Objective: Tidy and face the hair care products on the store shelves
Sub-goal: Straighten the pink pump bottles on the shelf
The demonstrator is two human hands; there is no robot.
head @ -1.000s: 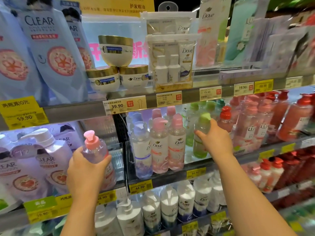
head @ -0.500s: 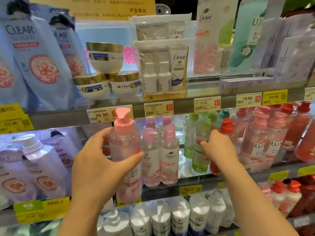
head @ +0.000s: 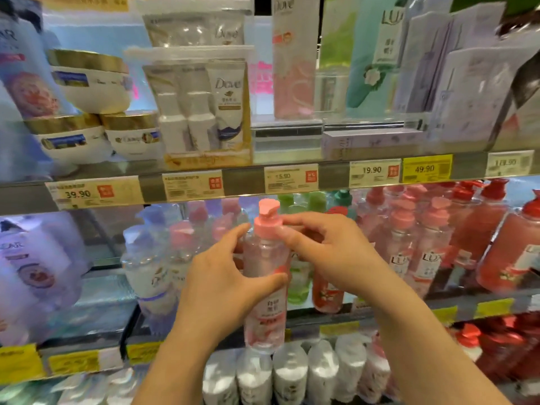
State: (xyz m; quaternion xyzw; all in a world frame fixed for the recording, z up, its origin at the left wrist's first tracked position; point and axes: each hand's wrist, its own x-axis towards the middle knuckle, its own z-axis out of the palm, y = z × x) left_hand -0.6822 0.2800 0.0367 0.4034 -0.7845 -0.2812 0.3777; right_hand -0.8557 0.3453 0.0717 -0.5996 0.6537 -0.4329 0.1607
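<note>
We're at centre frame, and our left hand (head: 222,290) wraps the pink bottle (head: 264,290) round its middle, thumb across the front, fingers curled behind. That grip carries the weight and leaves the top free. The bottle is upright, held out in front of the middle shelf (head: 380,309), not standing on it; its base hangs level with the lower price strip.

Up top, our right hand (head: 327,252) pinches the pump collar (head: 267,226) between thumb and fingertips. Our read: we're turning the pump head (head: 268,207) so the spout lines up with the label before the bottle goes into a row.

Behind it, other Dove bottles (head: 152,258) stand at centre left, blurred, and red Lux bottles (head: 432,252) crowd the right of the frame. Which slot the pink one belongs in, we can't tell from here, though pink caps show just behind our hands. The label faces us, so facing looks nearly sorted; placing is what's left.
</note>
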